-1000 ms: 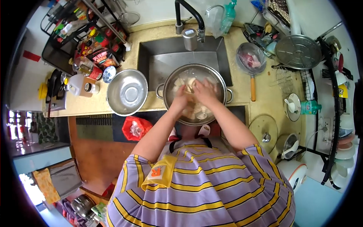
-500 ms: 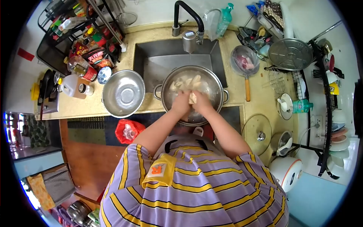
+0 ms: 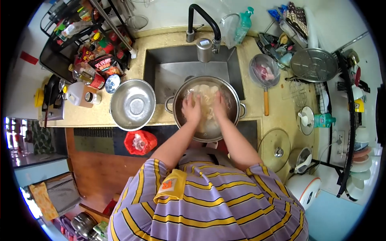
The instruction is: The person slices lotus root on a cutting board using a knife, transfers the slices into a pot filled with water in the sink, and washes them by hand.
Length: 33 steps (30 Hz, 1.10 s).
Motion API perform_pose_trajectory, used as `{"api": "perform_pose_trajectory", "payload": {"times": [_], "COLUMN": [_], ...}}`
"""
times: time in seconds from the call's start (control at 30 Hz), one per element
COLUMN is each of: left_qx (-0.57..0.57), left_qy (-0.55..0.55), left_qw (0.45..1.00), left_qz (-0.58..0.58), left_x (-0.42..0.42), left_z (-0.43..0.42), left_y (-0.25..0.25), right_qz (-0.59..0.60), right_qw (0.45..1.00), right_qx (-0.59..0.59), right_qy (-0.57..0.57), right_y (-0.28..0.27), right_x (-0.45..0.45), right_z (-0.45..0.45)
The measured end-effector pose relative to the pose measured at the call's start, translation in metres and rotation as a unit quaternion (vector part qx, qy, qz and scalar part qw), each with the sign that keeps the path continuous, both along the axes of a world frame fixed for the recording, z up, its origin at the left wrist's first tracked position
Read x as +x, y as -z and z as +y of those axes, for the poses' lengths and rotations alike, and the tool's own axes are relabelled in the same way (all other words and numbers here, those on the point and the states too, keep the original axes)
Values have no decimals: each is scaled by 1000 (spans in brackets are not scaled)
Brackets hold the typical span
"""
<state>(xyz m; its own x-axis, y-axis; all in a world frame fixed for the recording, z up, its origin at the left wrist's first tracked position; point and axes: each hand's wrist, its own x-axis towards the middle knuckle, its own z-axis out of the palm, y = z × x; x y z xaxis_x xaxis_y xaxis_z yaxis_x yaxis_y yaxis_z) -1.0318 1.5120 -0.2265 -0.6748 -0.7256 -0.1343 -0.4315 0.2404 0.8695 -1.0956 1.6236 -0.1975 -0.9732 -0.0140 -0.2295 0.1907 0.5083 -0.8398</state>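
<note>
A wide steel pot with two loop handles straddles the front edge of the sink. Cloudy water fills it, with pale cream-coloured pieces of food inside; their exact kind is hard to make out. On the left side of the pot, my left hand is at the water with fingers stretched out and apart. Opposite it, my right hand lies extended at the pieces, also open. The pale pieces lie between and beyond both hands, and neither hand grips one.
An empty metal basin stands left of the pot. Behind is the sink with a black faucet. To the right are a wood-handled strainer holding pink meat and a glass lid. A red bag is below the counter.
My hands were together around a pale piece in the middle of the pot. Now they are apart, fingers spread, and that piece is out of them. The camera view has shifted slightly.
</note>
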Motion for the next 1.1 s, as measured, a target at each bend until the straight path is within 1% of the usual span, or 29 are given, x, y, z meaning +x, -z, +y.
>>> {"api": "perform_pose_trajectory", "payload": {"times": [0.03,0.1,0.13,0.17,0.27,0.3,0.37,0.43,0.5,0.57,0.63,0.67,0.7,0.73,0.77,0.8,0.87,0.9,1.0,1.03,1.1], "left_qx": [32,107,150,193,293,291,280,260,253,176,131,109,174,238,299,248,149,101,146,161,150], "left_qy": [-9,-6,5,18,-56,-29,13,47,25,14,36,46,44,41,38,49,69,78,65,58,66], "left_qw": [999,992,984,972,935,933,931,934,932,952,955,956,951,942,928,936,945,947,953,955,946], "left_qz": [21,71,101,132,193,212,232,242,257,251,265,269,252,234,218,244,282,296,256,244,278], "left_x": [-5,-11,-15,-19,-24,-24,-24,-18,-8,13,24,29,25,12,3,3,28,38,41,37,38], "left_z": [3,5,5,7,22,24,29,31,41,49,49,49,48,45,42,39,42,45,46,44,42], "left_y": [-2,-8,-11,-14,-12,-10,-12,-35,-68,-121,-146,-150,-133,-99,-82,-97,-153,-164,-159,-159,-153], "right_qz": [30,-3,-20,-30,-81,-94,-100,-116,-72,-26,23,-6,-36,-66,-72,-22,69,73,6,29,61], "right_qw": [999,994,982,973,930,924,906,883,888,890,891,885,878,870,889,895,903,915,904,907,912], "right_qx": [37,-112,-186,-227,-359,-369,-411,-454,-454,-454,-453,-464,-475,-486,-450,-444,-424,-397,-426,-420,-404], "right_qy": [8,10,11,1,9,23,33,22,24,27,25,33,40,46,49,38,22,16,36,29,22], "right_y": [12,30,22,14,12,8,-18,-33,-49,-76,-101,-97,-88,-83,-85,-94,-110,-109,-111,-113,-107], "right_x": [0,0,3,9,19,24,34,41,50,63,74,73,69,67,70,71,83,79,79,74,76], "right_z": [-10,-24,-33,-35,-37,-35,-31,-25,-21,-17,-15,-15,-16,-17,-16,-16,-15,-13,-16,-19,-19]}}
